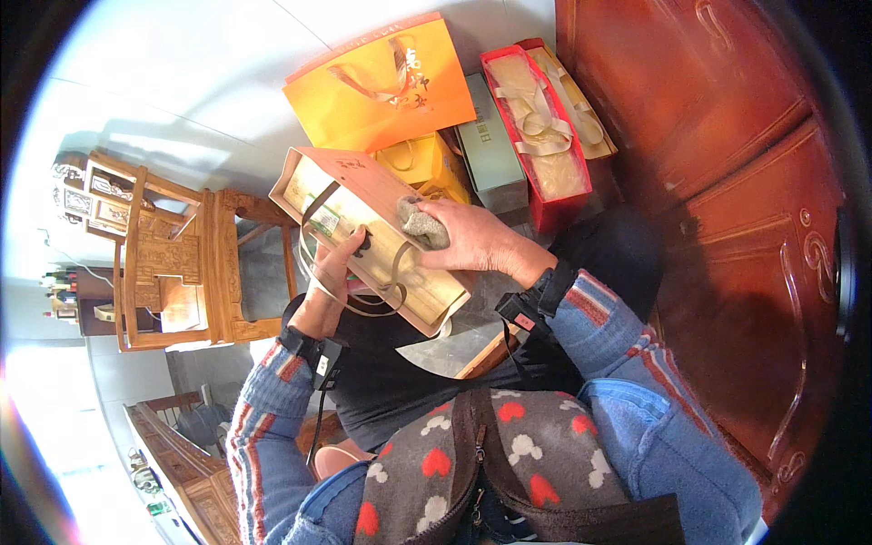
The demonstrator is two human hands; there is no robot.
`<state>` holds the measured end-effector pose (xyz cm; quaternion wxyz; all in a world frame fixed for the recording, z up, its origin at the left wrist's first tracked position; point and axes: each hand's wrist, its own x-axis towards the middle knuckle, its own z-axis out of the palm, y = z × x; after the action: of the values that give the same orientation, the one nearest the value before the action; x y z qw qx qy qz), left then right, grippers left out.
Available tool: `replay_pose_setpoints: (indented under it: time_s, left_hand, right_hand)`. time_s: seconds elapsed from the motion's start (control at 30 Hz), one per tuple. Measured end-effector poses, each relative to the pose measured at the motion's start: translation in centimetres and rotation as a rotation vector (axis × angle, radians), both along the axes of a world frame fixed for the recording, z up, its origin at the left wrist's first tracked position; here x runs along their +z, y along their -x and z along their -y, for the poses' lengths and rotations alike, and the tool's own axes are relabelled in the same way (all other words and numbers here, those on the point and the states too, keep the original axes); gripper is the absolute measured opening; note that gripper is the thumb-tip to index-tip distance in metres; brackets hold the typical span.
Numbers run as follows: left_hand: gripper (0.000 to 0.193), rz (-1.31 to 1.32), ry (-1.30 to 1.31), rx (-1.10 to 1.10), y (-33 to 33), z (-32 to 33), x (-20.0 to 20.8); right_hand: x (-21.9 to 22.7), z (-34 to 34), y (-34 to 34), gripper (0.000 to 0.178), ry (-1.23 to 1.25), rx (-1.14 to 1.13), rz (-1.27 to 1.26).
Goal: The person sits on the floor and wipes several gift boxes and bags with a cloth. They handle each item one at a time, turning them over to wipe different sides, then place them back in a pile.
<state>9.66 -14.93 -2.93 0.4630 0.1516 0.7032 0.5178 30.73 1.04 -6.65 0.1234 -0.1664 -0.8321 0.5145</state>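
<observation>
Tilted above my lap is a long pink gift box (pixel 359 182) with a pale, wood-toned face and dark ribbon bands. My left hand (pixel 336 272) grips its lower left side, the thumb resting on the face beside a small dark piece. A thin light cord (pixel 381 313) loops around that hand and hangs below the box. In my right hand (pixel 472 238) is a bunched grey-brown cloth (pixel 423 223), pressed against the box's upper right edge and face. The fingers under the box are partly hidden.
Beyond the box stand an orange paper bag (pixel 391 86), a yellow box (pixel 422 163), a pale green box (pixel 490 145) and a red box (pixel 559 186) with ribbon. A carved wooden chair (pixel 218 263) is at left; a red-brown wooden cabinet (pixel 727 227) fills the right.
</observation>
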Motion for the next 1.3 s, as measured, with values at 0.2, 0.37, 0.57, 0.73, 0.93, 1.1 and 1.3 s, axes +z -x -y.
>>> replay_pose_setpoints:
  time_s: [0.2, 0.37, 0.57, 0.73, 0.93, 1.1, 1.3]
  left_hand:
    - [0.064, -0.254, -0.028, -0.057, 2.1, 0.5, 1.1]
    - [0.11, -0.789, -0.03, 0.036, 3.6, 0.0, 2.9]
    - [0.112, -1.925, -0.002, -0.439, 3.0, -1.4, 6.9]
    - [0.117, -1.615, 0.229, -0.918, 3.5, -4.0, 6.8]
    - [0.087, -1.645, 0.07, -0.912, 5.4, -4.2, 5.4]
    - [0.068, -1.799, 0.044, -0.824, 6.4, -4.4, 3.6]
    - [0.089, -1.72, -0.118, -0.952, 5.7, -4.2, 4.5]
  right_hand:
    - [-0.1, -1.0, -0.4, 0.053, -0.178, -0.273, -0.195]
    - [-0.7, -2.2, -0.5, 0.054, -0.349, -0.442, -0.299]
    - [-0.8, -2.8, 0.3, 0.053, -0.312, -0.453, -0.371]
    - [-0.6, -3.2, 0.1, 0.054, -0.398, -0.456, -0.366]
    - [0.3, -3.6, -0.4, 0.054, -0.358, -0.455, -0.366]
    - [0.7, -3.3, -0.1, 0.053, -0.422, -0.439, -0.353]
    - [-0.5, -4.5, 0.1, 0.053, -0.444, -0.527, -0.361]
